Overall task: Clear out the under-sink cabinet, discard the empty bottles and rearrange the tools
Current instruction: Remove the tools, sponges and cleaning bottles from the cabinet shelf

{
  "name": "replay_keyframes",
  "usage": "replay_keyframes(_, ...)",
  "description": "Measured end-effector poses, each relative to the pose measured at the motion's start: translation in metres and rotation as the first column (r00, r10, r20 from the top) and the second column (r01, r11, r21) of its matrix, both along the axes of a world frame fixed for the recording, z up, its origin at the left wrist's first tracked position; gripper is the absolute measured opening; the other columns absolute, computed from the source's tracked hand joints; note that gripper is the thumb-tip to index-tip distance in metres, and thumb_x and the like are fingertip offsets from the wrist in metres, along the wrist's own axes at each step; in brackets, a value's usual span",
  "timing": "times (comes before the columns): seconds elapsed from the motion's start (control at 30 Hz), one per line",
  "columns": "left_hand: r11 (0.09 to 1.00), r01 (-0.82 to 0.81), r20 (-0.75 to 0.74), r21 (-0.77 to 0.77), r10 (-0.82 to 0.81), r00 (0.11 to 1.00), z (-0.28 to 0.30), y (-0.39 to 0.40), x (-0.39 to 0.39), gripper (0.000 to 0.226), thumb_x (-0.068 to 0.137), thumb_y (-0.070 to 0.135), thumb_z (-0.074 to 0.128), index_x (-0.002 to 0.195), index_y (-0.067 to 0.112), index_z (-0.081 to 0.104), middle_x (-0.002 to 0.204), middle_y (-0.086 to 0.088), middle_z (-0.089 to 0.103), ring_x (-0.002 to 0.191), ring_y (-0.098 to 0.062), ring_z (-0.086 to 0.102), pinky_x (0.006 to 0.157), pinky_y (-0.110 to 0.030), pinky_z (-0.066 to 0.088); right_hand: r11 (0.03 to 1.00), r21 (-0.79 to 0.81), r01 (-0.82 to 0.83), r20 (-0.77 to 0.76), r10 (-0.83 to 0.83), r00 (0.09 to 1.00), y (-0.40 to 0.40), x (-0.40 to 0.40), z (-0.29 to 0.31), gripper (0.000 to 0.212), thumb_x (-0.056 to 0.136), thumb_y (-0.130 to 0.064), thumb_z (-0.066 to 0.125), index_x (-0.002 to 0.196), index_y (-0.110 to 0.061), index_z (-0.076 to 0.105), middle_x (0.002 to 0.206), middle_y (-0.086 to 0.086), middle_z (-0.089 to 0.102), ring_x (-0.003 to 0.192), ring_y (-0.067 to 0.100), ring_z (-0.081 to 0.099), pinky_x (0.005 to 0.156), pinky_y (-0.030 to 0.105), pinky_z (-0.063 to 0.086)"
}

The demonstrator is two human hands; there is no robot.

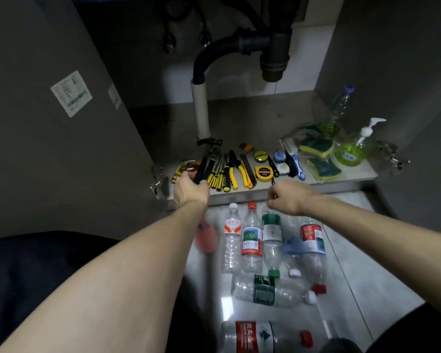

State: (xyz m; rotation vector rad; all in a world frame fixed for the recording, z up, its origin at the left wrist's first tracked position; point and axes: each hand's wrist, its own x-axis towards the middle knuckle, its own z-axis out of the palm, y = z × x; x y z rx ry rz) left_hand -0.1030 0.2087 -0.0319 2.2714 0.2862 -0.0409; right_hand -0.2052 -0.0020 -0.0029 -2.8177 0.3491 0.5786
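Observation:
My left hand [190,191] grips the black handle of a hammer [207,156] at the cabinet's front edge; its head lies near the white pipe. To its right lie several yellow-and-black screwdrivers [218,174], pliers [233,166], a utility knife [247,171] and a yellow tape measure [263,173]. My right hand [289,197] hovers just in front of the shelf edge with fingers curled, holding nothing I can make out. Several empty plastic bottles [251,240] lie on the tiled floor below both hands.
Sponges [317,149], a pump bottle of green liquid [351,151] and a tall clear bottle [340,108] stand at the cabinet's right. Black drain pipes [273,57] hang overhead; a white pipe [201,110] rises from the floor. Cabinet doors stand open on both sides.

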Motion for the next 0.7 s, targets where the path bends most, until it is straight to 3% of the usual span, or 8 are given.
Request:
replay_keyframes(0.1,0.997,0.053,-0.08,0.055,-0.048,0.996,0.004,-0.005,0.031,0.028,0.083,0.022,0.066,0.112,0.021,0.068,0.117,-0.006,0.068,0.114,-0.026,0.061,0.092,-0.027,0.045,0.999,-0.037,-0.018,0.013,0.018,1.0,-0.017,0.029,0.012,0.02,0.095,-0.04,0.057,0.1,-0.025,0.07,0.101,0.001,0.07,0.09,0.02,0.064,0.069,0.031,0.047)
replay_keyframes(0.27,0.982,0.135,-0.183,0.133,-0.11,0.977,-0.011,-0.004,0.086,0.025,0.084,0.019,0.062,0.106,0.017,0.073,0.111,-0.011,0.07,0.108,-0.03,0.063,0.092,-0.031,0.051,0.991,0.094,0.095,0.047,-0.1,0.994,-0.026,0.073,-0.012,0.019,0.093,-0.033,0.058,0.086,-0.02,0.07,0.093,0.006,0.07,0.088,0.025,0.065,0.081,0.038,0.055)
replay_keyframes(0.37,0.974,0.147,-0.228,0.171,-0.106,0.968,-0.033,0.0,0.113,0.027,0.089,0.018,0.063,0.114,0.009,0.069,0.113,-0.016,0.069,0.108,-0.033,0.063,0.093,-0.036,0.052,0.979,0.145,0.147,0.093,-0.161,0.983,-0.018,0.099,-0.037,0.018,0.094,-0.029,0.056,0.085,-0.02,0.068,0.091,0.007,0.069,0.088,0.026,0.063,0.075,0.035,0.051)
replay_keyframes(0.5,0.981,0.087,-0.267,0.173,-0.038,0.963,-0.061,0.008,0.142,0.037,0.088,0.015,0.072,0.122,0.006,0.063,0.119,-0.017,0.065,0.112,-0.033,0.061,0.099,-0.039,0.051,0.965,0.217,0.148,0.15,-0.182,0.972,0.008,0.141,-0.065,0.019,0.096,-0.027,0.053,0.094,-0.019,0.07,0.096,0.008,0.071,0.091,0.028,0.066,0.078,0.036,0.054)
replay_keyframes(0.63,0.98,0.099,-0.294,0.171,-0.045,0.955,-0.076,0.017,0.166,0.054,0.079,0.022,0.084,0.123,0.006,0.058,0.12,-0.014,0.062,0.108,-0.029,0.059,0.083,-0.031,0.045,0.951,0.276,0.137,0.186,-0.192,0.964,0.035,0.187,-0.081,0.021,0.093,-0.026,0.05,0.097,-0.019,0.069,0.101,0.009,0.07,0.093,0.033,0.065,0.08,0.039,0.056)
replay_keyframes(0.7,0.965,0.143,-0.308,0.22,-0.07,0.949,-0.081,0.018,0.171,0.057,0.075,0.023,0.087,0.121,0.005,0.057,0.122,-0.015,0.061,0.109,-0.029,0.058,0.085,-0.034,0.046,0.944,0.303,0.129,0.181,-0.19,0.965,0.045,0.205,-0.089,0.019,0.092,-0.027,0.053,0.095,-0.019,0.07,0.1,0.009,0.07,0.091,0.033,0.065,0.079,0.038,0.056)
